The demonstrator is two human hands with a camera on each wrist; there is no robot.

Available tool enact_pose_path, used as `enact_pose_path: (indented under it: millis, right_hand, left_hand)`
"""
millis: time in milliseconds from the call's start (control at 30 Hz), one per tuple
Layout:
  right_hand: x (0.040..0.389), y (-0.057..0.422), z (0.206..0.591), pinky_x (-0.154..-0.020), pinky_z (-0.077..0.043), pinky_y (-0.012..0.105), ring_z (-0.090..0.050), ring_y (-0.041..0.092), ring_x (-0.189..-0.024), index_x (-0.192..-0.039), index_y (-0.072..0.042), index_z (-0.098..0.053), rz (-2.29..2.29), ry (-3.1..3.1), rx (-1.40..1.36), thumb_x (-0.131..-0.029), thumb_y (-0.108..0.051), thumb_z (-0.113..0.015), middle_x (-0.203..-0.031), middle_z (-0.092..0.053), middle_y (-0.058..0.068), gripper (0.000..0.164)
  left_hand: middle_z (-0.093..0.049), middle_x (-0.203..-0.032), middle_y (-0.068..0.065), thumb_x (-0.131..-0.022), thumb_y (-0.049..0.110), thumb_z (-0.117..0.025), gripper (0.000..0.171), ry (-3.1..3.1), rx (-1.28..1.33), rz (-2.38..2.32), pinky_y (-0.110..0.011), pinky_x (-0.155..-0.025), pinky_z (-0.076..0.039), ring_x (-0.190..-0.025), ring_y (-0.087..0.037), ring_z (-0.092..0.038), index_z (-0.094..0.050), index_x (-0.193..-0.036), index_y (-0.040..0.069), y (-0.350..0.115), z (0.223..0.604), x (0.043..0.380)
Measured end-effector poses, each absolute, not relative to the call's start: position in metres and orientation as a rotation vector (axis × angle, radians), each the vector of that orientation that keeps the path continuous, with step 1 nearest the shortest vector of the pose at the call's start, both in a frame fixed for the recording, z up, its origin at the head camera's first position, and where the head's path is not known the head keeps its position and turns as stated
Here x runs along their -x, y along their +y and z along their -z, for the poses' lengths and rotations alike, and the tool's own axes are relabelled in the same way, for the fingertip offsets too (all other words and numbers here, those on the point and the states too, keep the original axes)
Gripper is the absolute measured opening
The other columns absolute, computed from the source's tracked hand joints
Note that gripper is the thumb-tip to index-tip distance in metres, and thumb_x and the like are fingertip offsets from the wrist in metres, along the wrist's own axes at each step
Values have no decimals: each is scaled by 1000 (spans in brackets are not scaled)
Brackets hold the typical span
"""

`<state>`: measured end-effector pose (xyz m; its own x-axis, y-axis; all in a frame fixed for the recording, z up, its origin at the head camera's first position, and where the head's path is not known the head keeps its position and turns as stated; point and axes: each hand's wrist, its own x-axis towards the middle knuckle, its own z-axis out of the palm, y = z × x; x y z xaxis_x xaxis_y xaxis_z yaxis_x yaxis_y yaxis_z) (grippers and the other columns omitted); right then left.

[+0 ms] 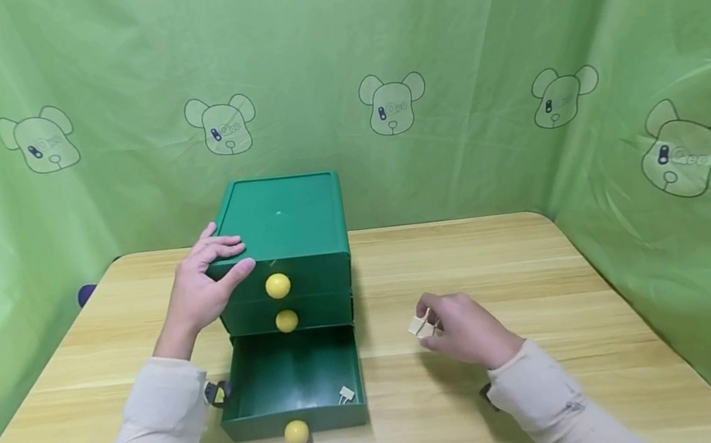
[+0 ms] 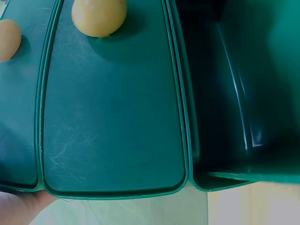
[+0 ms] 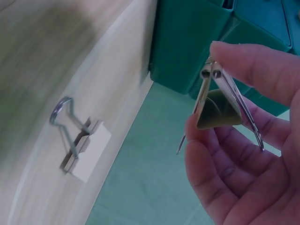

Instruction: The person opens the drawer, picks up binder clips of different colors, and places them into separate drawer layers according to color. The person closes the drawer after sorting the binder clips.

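A green drawer cabinet with yellow knobs stands on the table, its bottom drawer pulled out. Inside that drawer, near the front right corner, lies a pale binder clip. My left hand rests at the cabinet's top left front edge, fingers spread; only a bit of it shows in the left wrist view. To the right of the cabinet, my right hand pinches a second binder clip between thumb and fingers. Another binder clip lies on the tabletop beside this hand in the right wrist view.
The light wooden table carries the cabinet left of centre. Two closed drawers with yellow knobs sit above the pulled-out one. Green curtains with printed bear heads surround the table at the back and sides.
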<state>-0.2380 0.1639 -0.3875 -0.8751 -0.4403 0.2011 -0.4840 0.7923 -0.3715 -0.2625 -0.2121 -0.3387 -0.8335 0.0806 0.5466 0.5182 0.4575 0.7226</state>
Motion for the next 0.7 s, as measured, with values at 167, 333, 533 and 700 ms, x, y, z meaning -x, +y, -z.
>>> enact_pose_path:
  millis: [167,333,533,700]
  right_hand:
    - [238,156,385,-60,-50,26,-57,10,-66,-93,-5,-63,-655,-2872,-759,-72,-6,-83,-77,-64,0,29]
    - [237,149,382,-59,-49,25,-56,9,-65,-94,-5,-63,-666,-2886,-760,-72,-5,-83,-76,-64,0,30]
    - [236,138,379,-58,-49,23,-55,8,-64,-93,-5,-63,-689,-2887,-775,-72,-5,-83,-76,-63,0,29]
    - [234,129,375,-59,-49,23,-55,9,-64,-93,-5,-63,-684,-2875,-815,-72,-7,-84,-77,-63,1,30]
  left_hand:
    - [-60,-127,-16,-88,18,-73,33,-2280,490,1338,-58,-113,-15,-144,-22,-23,-68,-112,-3,-212,339,263]
    - [-60,-127,-15,-87,18,-73,33,-2280,486,1337,-57,-113,-16,-144,-21,-23,-68,-112,-3,-212,339,263]
    - [-60,-127,-16,-88,19,-73,33,-2281,483,1338,-57,-113,-16,-144,-21,-23,-68,-112,-3,-212,339,263]
    - [-60,-127,-17,-88,19,-73,33,-2271,492,1352,-57,-113,-15,-144,-22,-23,-68,-112,-4,-211,338,262]
